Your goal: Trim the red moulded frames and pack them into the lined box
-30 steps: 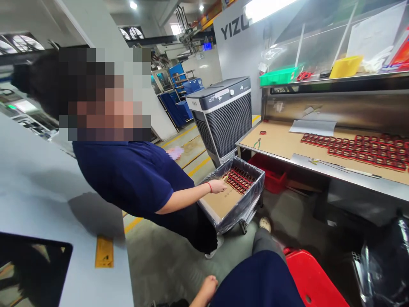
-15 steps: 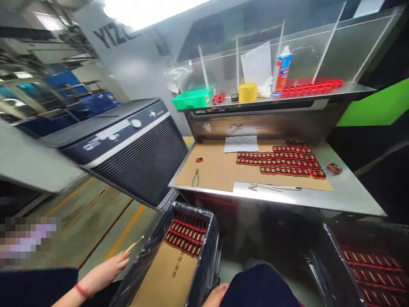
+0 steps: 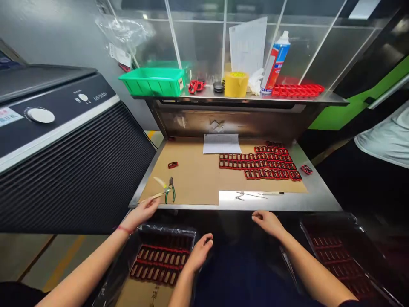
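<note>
Since the earlier frame the view has swung square to the worktop [image 3: 319, 200]; a co-worker's hand [image 3: 142, 211] holds a thin strip [image 3: 156, 196] by the pliers [image 3: 171, 189] at its front left corner. The left hand [image 3: 200, 251] hovers beside the lined box [image 3: 166, 231] of red parts [image 3: 158, 262], the right hand [image 3: 268, 221] at the front edge. Both forearms are outstretched, fingers loosely curled and empty. This seems a pause between picks; gripping a part calls for reaching down.
</note>
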A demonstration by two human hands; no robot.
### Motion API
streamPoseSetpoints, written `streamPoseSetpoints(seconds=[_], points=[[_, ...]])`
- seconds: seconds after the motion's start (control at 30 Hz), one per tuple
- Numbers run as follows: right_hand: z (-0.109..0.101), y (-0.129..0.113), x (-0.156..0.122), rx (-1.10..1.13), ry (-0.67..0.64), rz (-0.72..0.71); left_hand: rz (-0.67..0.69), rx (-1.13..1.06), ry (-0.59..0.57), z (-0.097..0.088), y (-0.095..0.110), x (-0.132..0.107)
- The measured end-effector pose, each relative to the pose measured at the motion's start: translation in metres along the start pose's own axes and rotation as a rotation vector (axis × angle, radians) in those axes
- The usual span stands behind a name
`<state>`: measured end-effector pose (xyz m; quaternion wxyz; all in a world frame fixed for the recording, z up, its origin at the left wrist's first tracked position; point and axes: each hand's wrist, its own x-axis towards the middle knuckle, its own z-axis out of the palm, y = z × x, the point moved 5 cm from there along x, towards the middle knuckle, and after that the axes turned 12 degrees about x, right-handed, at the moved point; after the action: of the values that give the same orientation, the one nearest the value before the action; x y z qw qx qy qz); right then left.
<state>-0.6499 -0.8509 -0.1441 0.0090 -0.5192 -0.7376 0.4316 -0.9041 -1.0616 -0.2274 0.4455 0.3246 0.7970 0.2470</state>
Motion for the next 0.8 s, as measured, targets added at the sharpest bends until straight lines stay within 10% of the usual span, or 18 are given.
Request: streamPoseSetpoints(seconds=[0.2, 0.4, 0.6, 0.8], points=[[-0.051, -0.141, 0.144, -0.092, 0.178, -0.215, 0.054, -0.215, -0.016, -0.038, -0.002, 0.008], [-0.063, -0.233, 0.321, -0.25, 0.19, -0.305, -0.054, -0.336, 0.133, -0.046, 0.016, 0.032], [-0.082, -0.246, 0.435, -0.372, 0.279, -0.186, -0.142, -0.415, 0.273, -0.06, 0.067, 0.079], [-0.096, -0.226, 0.496, -0.472, 0.116, -0.209, -0.168, -0.426, 0.177, -0.061, 0.105, 0.124]])
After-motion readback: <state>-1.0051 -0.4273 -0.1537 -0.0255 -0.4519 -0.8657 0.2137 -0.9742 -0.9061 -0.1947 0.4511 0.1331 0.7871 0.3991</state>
